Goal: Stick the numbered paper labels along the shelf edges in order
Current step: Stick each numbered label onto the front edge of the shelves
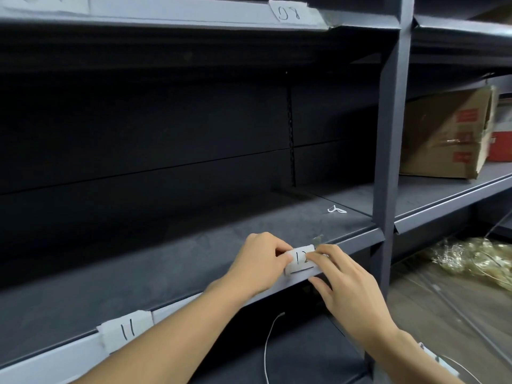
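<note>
A white paper label marked 12 (300, 263) lies against the front edge of the grey middle shelf (352, 243), near its right end. My left hand (259, 261) pinches the label's left side with thumb and curled fingers. My right hand (346, 275) presses fingertips onto the label's right side, its thumb below the shelf edge. Further left on the same edge sits the label marked 11 (126, 328), taped down. On the shelf above, a label marked 08 (289, 12) is stuck to the edge.
A grey upright post (390, 134) bounds the bay on the right. Beyond it stands a cardboard box (443, 134) on the neighbouring shelf, with a clear plastic bundle (471, 256) below. A small white scrap (336, 210) lies on the shelf. A white cable (270, 345) hangs beneath.
</note>
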